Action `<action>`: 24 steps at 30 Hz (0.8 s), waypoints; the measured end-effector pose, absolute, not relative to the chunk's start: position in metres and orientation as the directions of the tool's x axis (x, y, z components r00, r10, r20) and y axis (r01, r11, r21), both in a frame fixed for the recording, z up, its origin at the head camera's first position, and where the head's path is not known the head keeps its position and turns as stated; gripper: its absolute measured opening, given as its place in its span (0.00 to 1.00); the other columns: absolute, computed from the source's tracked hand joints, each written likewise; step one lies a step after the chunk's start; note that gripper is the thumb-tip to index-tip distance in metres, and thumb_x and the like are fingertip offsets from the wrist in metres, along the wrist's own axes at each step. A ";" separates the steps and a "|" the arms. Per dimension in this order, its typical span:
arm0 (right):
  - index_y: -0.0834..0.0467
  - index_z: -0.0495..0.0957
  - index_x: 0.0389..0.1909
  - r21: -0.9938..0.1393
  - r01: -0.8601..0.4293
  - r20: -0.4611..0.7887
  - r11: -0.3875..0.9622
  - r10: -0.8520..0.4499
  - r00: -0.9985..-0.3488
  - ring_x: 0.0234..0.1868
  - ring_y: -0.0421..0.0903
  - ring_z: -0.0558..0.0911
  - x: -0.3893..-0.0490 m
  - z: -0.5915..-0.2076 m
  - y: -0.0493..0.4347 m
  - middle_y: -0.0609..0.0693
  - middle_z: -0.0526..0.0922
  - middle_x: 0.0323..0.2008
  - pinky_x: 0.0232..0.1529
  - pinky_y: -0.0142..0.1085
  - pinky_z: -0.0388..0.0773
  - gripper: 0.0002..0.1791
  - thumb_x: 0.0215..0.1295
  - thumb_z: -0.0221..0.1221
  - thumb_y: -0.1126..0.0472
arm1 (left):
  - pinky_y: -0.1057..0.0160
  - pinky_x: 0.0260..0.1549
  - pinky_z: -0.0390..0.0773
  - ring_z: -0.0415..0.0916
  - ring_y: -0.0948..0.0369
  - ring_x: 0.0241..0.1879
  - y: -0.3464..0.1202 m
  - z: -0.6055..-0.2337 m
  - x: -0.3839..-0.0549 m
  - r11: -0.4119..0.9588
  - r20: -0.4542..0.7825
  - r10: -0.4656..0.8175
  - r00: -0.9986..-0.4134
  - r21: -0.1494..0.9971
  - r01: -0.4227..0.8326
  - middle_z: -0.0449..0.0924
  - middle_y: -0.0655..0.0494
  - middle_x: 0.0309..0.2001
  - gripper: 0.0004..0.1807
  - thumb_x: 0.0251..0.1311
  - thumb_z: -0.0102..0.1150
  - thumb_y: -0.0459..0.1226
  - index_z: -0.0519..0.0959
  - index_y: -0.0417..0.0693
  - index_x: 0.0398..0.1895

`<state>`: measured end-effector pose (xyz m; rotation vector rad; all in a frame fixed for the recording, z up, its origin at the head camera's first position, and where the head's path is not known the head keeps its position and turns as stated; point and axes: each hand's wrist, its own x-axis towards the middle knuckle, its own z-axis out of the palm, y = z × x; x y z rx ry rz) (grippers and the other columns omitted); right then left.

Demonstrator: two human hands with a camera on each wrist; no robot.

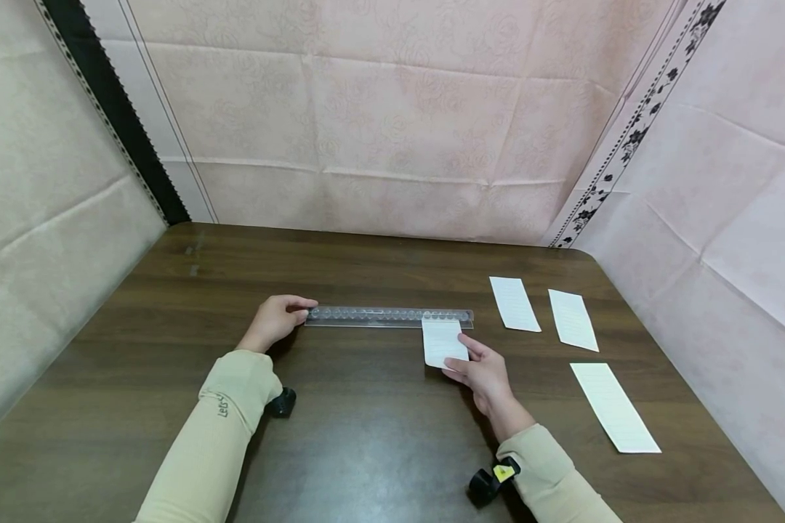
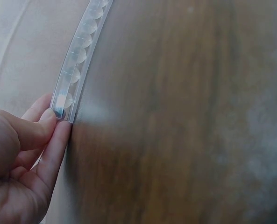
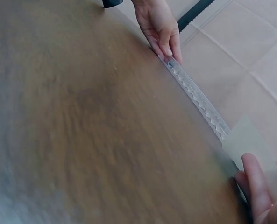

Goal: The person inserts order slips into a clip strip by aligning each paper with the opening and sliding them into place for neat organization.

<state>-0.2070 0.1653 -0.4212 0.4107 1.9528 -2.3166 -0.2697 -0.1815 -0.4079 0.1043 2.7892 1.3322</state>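
Drift is what we would guard against: only the left end of the clear ruler [image 1: 366, 317] is held, so a nudge from the paper slip [image 1: 441, 344] could, we judge, swing the free end sideways. That slip overlaps the ruler near its right end, though we cannot tell how much is tucked beneath; pushed too firmly, its thin sheet might buckle or crease. Our left hand [image 1: 275, 321] pinches the ruler, thumb over its upper face, its forearm slanting in from the lower left. Our right hand [image 1: 488, 375] grips the slip at its right edge and near corner, wrist angled leftward, forearm coming from the lower right. Over the brown table [image 1: 360, 428], a careless outward sweep of that arm could shift the long slip [image 1: 615, 408], the closest of three lying to the right.
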 end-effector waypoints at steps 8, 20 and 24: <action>0.70 0.61 0.64 -0.955 0.242 -0.259 -0.170 0.090 -0.962 0.36 0.44 0.80 -0.208 -0.420 0.170 0.67 0.63 0.63 0.37 0.39 0.80 0.33 0.55 0.54 0.83 | 0.48 0.52 0.67 0.67 0.46 0.56 -0.182 -0.408 -0.270 0.629 -0.008 0.077 -0.997 0.776 0.042 0.74 0.42 0.55 0.14 0.64 0.53 0.31 0.79 0.43 0.52; 0.70 0.60 0.65 -0.954 0.252 -0.268 -0.163 0.083 -0.960 0.35 0.44 0.80 -0.208 -0.419 0.182 0.66 0.60 0.64 0.37 0.38 0.80 0.34 0.55 0.54 0.83 | 0.49 0.52 0.68 0.67 0.47 0.56 -0.181 -0.408 -0.269 0.632 -0.016 0.078 -0.997 0.774 0.037 0.74 0.42 0.55 0.14 0.64 0.52 0.31 0.79 0.43 0.52; 0.69 0.60 0.65 -0.952 0.258 -0.274 -0.165 0.079 -0.958 0.36 0.44 0.80 -0.209 -0.419 0.184 0.66 0.60 0.65 0.37 0.38 0.79 0.34 0.55 0.54 0.83 | 0.48 0.52 0.68 0.68 0.47 0.55 -0.181 -0.408 -0.269 0.634 -0.010 0.079 -0.997 0.772 0.042 0.74 0.42 0.54 0.14 0.64 0.53 0.31 0.79 0.43 0.52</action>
